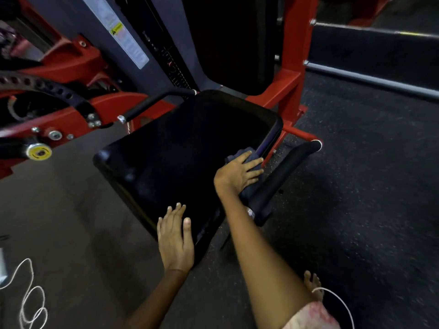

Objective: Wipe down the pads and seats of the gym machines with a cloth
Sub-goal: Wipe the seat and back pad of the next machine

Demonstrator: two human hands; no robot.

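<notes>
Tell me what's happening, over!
Right hand pressing cloth on seat edge. Left hand flat on seat front. Handle close beside cloth.

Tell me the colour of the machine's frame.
Red frame, clearest in the head view.

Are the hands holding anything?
The right hand presses flat on a dark blue cloth at the black padded seat's edge. The left hand holds nothing.

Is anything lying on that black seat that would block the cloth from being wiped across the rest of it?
Nothing visible does. The right hand presses the dark cloth at the right edge of the seat, beside the padded handle. The seat top shows bare; only the left hand rests flat on its near corner, and that can simply lift away.
</notes>
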